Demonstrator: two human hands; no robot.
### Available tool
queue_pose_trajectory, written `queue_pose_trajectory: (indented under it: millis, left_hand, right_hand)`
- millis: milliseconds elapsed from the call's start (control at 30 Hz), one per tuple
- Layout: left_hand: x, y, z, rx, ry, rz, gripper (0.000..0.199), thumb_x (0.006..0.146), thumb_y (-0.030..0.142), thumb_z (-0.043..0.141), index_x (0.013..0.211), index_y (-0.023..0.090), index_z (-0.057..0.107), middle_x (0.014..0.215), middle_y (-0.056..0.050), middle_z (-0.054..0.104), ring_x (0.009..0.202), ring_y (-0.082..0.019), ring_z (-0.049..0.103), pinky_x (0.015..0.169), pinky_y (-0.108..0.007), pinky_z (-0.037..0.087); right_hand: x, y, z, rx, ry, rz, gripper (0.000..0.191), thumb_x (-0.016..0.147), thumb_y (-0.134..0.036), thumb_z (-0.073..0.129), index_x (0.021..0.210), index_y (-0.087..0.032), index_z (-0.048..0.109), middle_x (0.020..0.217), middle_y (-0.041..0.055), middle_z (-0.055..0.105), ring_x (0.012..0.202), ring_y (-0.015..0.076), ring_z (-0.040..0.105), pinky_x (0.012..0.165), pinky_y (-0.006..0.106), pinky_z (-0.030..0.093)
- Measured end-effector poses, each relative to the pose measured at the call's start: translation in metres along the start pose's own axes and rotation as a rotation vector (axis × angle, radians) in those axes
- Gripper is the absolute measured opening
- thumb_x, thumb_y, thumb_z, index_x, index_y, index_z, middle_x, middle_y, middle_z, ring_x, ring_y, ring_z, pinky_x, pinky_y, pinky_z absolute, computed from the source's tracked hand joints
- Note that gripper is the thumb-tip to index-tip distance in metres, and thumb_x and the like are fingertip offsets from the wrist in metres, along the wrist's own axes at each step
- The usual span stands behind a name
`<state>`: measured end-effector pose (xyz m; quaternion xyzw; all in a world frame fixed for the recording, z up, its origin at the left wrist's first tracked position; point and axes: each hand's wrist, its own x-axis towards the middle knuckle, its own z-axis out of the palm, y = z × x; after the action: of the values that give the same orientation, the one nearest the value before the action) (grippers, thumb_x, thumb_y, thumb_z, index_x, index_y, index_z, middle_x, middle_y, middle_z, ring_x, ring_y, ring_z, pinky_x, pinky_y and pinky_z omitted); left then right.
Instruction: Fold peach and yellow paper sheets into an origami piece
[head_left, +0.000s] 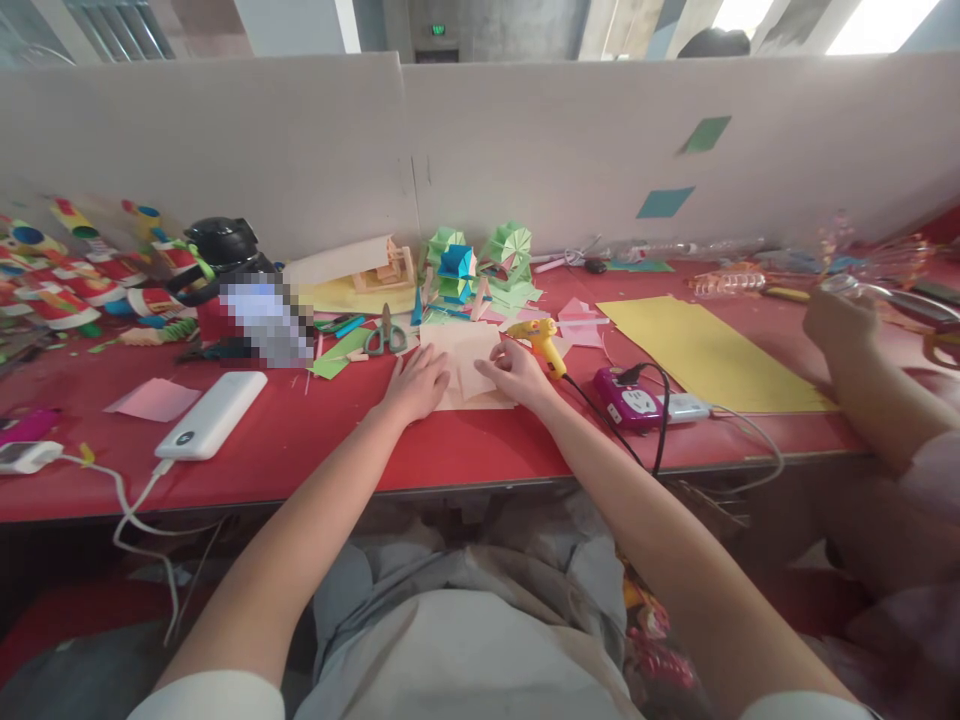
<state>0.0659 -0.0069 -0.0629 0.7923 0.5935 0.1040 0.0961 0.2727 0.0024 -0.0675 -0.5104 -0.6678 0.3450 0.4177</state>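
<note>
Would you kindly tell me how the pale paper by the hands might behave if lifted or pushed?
The pale paper looks thin, so it is probably light and apt to bend. Mostly flat, it would likely slide rather than roll, though the left hand on it might hinder that.

- White power bank (214,417) at nine o'clock in the view, cable (160,469) attached, pink paper (156,398) just beside it
- Scissors (385,338) between nine and ten
- Black-topped object (223,243) at ten
- Green and blue folded-paper shapes (512,245) at twelve
- Two paper pieces (666,203) on the pale partition (540,150), toward two
- Yellow sheet (712,355) at three
- Purple socket block (631,405), black plug (632,374) inserted, between three and four
</note>
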Motion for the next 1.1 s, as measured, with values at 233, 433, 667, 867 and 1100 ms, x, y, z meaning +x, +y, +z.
queue_pose_trajectory:
  millis: [233,433,667,867,1100]
  left_hand:
    - [0.001,0.000,-0.003,-0.007,0.198,0.018,0.048,0.097,0.032,0.033,0.140,0.021,0.051,0.155,-0.011,0.040,0.144,-0.025,0.034,0.116,-0.048,0.027]
    - [0.001,0.000,-0.002,-0.003,0.057,0.055,0.051,0.097,0.038,0.033,0.143,0.021,0.048,0.158,-0.009,0.032,0.147,-0.028,0.028,0.119,-0.051,0.020]
    - [0.001,0.001,-0.002,-0.007,-0.057,0.025,0.058,0.097,0.044,0.027,0.149,0.019,0.038,0.162,-0.008,0.021,0.150,-0.027,0.017,0.120,-0.057,0.012]
    - [0.000,0.003,-0.004,-0.005,-0.114,-0.001,0.062,0.097,0.050,0.024,0.151,0.021,0.032,0.164,-0.006,0.013,0.152,-0.025,0.010,0.120,-0.058,0.005]
    - [-0.001,0.004,-0.005,0.013,-0.128,0.001,0.063,0.097,0.052,0.023,0.152,0.022,0.029,0.164,-0.006,0.012,0.152,-0.024,0.009,0.120,-0.058,0.003]
  right_hand:
    - [0.003,0.003,0.002,0.005,0.011,-0.028,0.022,0.070,-0.034,0.060,0.080,-0.022,0.045,0.055,-0.0061,0.052,0.051,0.0119,0.045,0.054,0.025,0.033]
    - [0.006,-0.001,0.003,-0.074,0.115,-0.017,0.023,0.070,-0.036,0.064,0.076,-0.022,0.046,0.058,-0.0033,0.055,0.057,0.0144,0.051,0.059,0.028,0.037]
    - [0.003,0.002,0.000,-0.151,0.031,0.017,0.018,0.068,-0.024,0.058,0.080,-0.023,0.046,0.061,-0.0033,0.059,0.057,0.0154,0.052,0.056,0.027,0.036]
    - [0.004,0.005,-0.002,-0.145,-0.013,0.004,0.019,0.064,-0.018,0.054,0.080,-0.023,0.044,0.059,-0.0044,0.055,0.057,0.0155,0.052,0.058,0.028,0.038]
    - [0.004,0.010,-0.001,-0.108,0.012,-0.034,0.020,0.068,-0.029,0.059,0.080,-0.022,0.046,0.060,-0.0039,0.054,0.058,0.0147,0.050,0.057,0.027,0.038]
